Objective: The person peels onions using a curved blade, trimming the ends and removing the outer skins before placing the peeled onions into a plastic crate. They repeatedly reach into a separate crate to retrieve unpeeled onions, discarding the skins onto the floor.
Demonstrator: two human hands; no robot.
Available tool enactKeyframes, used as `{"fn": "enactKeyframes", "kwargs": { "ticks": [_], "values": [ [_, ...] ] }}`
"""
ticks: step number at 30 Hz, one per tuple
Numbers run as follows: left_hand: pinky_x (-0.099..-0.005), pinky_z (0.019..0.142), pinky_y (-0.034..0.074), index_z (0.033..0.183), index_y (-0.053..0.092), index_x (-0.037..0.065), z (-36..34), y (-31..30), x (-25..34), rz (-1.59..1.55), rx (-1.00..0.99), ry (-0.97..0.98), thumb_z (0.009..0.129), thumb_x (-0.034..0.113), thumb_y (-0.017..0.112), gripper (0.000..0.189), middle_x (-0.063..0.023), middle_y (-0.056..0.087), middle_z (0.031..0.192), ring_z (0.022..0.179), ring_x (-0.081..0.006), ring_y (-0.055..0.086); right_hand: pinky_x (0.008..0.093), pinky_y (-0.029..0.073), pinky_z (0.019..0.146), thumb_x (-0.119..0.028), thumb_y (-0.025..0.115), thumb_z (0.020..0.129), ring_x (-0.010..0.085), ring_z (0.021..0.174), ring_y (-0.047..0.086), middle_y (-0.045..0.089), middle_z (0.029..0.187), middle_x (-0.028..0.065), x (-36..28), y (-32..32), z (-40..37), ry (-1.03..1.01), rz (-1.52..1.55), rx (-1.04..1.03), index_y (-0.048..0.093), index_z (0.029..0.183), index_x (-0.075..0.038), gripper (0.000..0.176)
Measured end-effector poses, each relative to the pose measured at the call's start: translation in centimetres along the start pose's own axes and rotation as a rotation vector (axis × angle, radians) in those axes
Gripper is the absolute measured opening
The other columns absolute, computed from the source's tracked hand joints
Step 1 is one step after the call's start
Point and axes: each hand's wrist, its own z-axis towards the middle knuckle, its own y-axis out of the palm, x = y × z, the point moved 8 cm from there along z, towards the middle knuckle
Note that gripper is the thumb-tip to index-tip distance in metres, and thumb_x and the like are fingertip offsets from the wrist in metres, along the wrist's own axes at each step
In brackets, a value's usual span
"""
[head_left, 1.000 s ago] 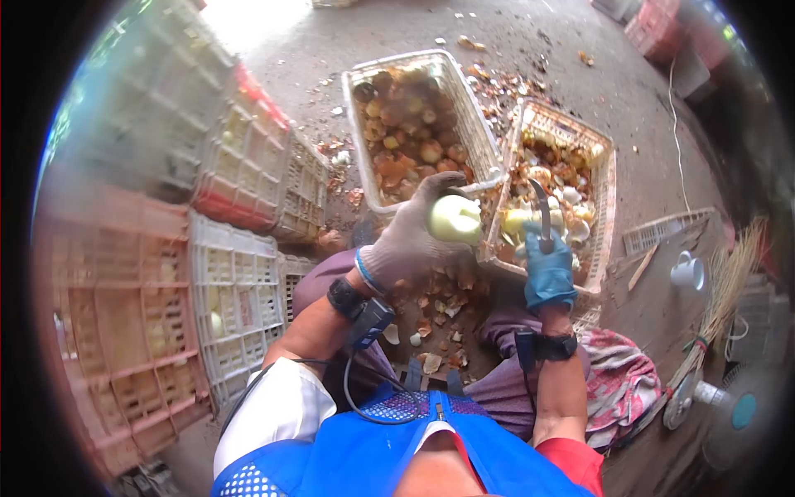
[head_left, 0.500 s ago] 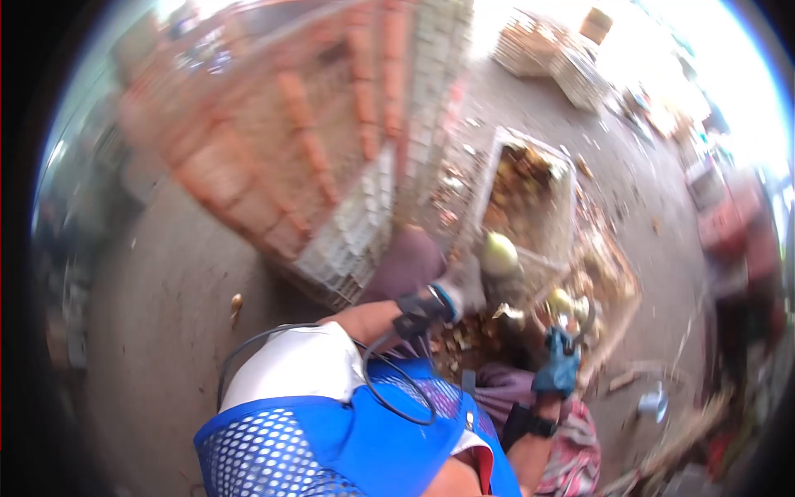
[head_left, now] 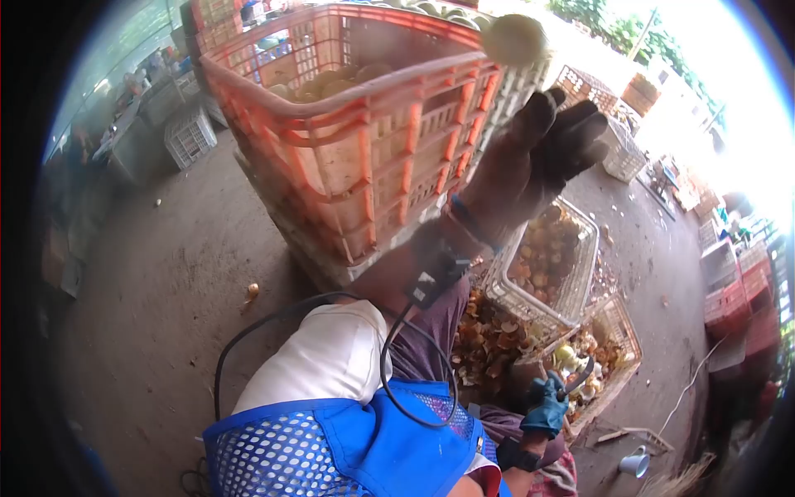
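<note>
My left hand [head_left: 559,145], in a dark-looking glove, is raised beside the orange crate [head_left: 364,124]. Its fingers are extended and nothing is in them. A round pale onion [head_left: 513,40] is in the air just above the fingertips, apart from them. My right hand [head_left: 546,407], in a blue glove, is closed on a knife [head_left: 582,375] with a curved blade. Under the blade, a crate [head_left: 627,331] at the lower right holds peeled onions and skins. Behind it, a pale crate [head_left: 586,248] holds brown onions.
Loose brown skins [head_left: 489,340] lie on the ground by my legs. The orange crate rests on pale stacked crates and has onions inside. A light blue mug [head_left: 635,462] lies at the lower right near wooden sticks. More crates [head_left: 189,137] stand at the far left and right.
My left hand has risen from the pale crate to beside the orange crate. The onion that was near it low down is now up in the air. The view has tilted up and is sharper.
</note>
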Motion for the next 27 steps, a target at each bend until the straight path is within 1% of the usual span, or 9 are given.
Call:
{"fn": "enactKeyframes", "kwargs": {
  "ticks": [2,5,7,9,12,15,19,20,27],
  "values": [
    [-0.0502,0.103,0.056,0.131,0.061,0.006,0.4,-0.4,-1.2,0.131,-0.091,-0.055,0.104,0.04,0.062,0.043,-0.0175,0.068,0.13,0.119,-0.0316,0.068,0.0303,0.054,0.06,-0.016,0.065,0.103,0.0184,0.069,0.064,0.071,0.088,0.0095,-0.5,0.8,0.2,0.023,0.091,-0.037,0.066,0.127,-0.006,0.026],
    [-0.0486,0.09,0.063,0.132,0.056,0.003,-1.5,-5.6,-5.7,0.28,0.054,-0.256,0.104,0.03,0.064,0.04,-0.0182,0.069,0.121,0.108,-0.0332,0.071,0.0287,0.053,0.064,-0.018,0.066,0.103,0.0157,0.072,0.064,0.072,0.09,0.0092,-0.7,0.6,0.4,-0.002,0.065,-0.071,0.068,0.128,-0.007,0.027],
    [-0.0496,0.086,0.064,0.127,0.057,0.003,-2.4,-11.2,-8.4,0.386,0.206,-0.345,0.104,0.026,0.063,0.033,-0.0174,0.07,0.117,0.105,-0.0336,0.072,0.0268,0.052,0.063,-0.02,0.067,0.103,0.012,0.07,0.062,0.072,0.088,0.0066,-2.5,0.6,-0.8,-0.015,-0.17,0.035,0.068,0.129,-0.007,0.029],
    [-0.0472,0.093,0.061,0.127,0.061,0.004,-3.3,-17.2,-11.6,0.404,0.325,-0.424,0.104,0.026,0.063,0.032,-0.0164,0.071,0.117,0.105,-0.0311,0.072,0.0246,0.053,0.066,-0.013,0.065,0.103,0.0109,0.072,0.066,0.074,0.087,0.0056,-1.7,0.0,-0.4,0.082,-0.026,-0.005,0.071,0.125,-0.007,0.024],
    [-0.0443,0.086,0.062,0.123,0.061,0.003,-5.9,-25.8,-15.8,0.618,0.629,-0.625,0.104,0.022,0.061,0.026,-0.0158,0.07,0.11,0.098,-0.0306,0.072,0.0235,0.052,0.065,-0.012,0.064,0.103,0.0097,0.071,0.065,0.074,0.086,0.0052,-1.3,-0.3,0.6,0.102,-0.006,0.042,0.07,0.126,-0.004,0.024],
    [-0.0424,0.081,0.063,0.122,0.059,0.003,-7.7,-30.6,-19.5,0.731,0.695,-0.757,0.105,0.018,0.06,0.023,-0.0154,0.068,0.108,0.096,-0.0308,0.072,0.0224,0.052,0.064,-0.011,0.064,0.104,0.0096,0.07,0.065,0.074,0.089,0.0052,-1.6,-0.1,2.7,0.111,0.045,0.063,0.069,0.127,-0.003,0.025],
    [-0.0422,0.077,0.063,0.123,0.057,0.004,-8.8,-37.9,-24.1,0.852,0.719,-0.881,0.104,0.016,0.059,0.022,-0.013,0.067,0.108,0.091,-0.0284,0.071,0.0217,0.051,0.065,-0.014,0.065,0.104,0.0084,0.072,0.065,0.075,0.091,0.0048,-1.8,0.1,6.8,0.183,0.063,0.04,0.068,0.128,-0.004,0.027],
    [-0.0392,0.074,0.063,0.124,0.058,0.003,-9.1,-39.4,-25.2,0.851,0.746,-0.912,0.104,0.016,0.062,0.025,-0.0106,0.067,0.106,0.088,-0.025,0.07,0.0227,0.051,0.065,-0.016,0.066,0.103,0.0078,0.073,0.065,0.075,0.091,0.004,-1.7,0.0,8.1,0.177,0.042,0.027,0.068,0.128,-0.004,0.028],
    [-0.0332,0.07,0.061,0.129,0.06,0.003,-7.3,-48.6,-31.8,1.078,0.53,-1.162,0.101,0.016,0.066,0.031,-0.0078,0.07,0.105,0.085,-0.0198,0.071,0.0244,0.051,0.066,-0.023,0.068,0.103,0.0078,0.074,0.065,0.076,0.094,0.0042,-1.9,-0.9,15.6,0.208,-0.015,0.048,0.067,0.132,-0.006,0.034]
  ]
}}
